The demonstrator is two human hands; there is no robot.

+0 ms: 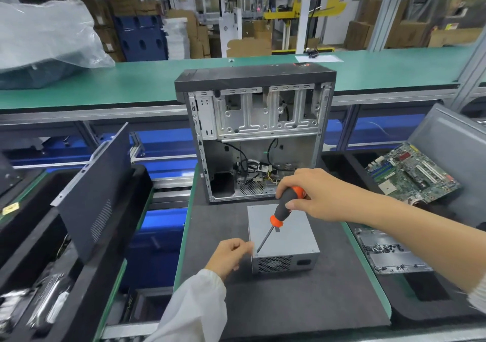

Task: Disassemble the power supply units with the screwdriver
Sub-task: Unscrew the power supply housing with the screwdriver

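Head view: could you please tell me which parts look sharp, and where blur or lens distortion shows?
Head view: the grey metal power supply box and orange-and-black screwdriver read sharp; the clear plastic sheeting at far left is smeared; the green bench edge bows from wide-angle distortion; lighting is even, with soft shadows.

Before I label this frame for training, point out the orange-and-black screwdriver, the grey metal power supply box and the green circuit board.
orange-and-black screwdriver [285, 205], head view, on its black grip.
grey metal power supply box [292, 234], head view, on its top panel.
green circuit board [413, 174], head view, on its middle.
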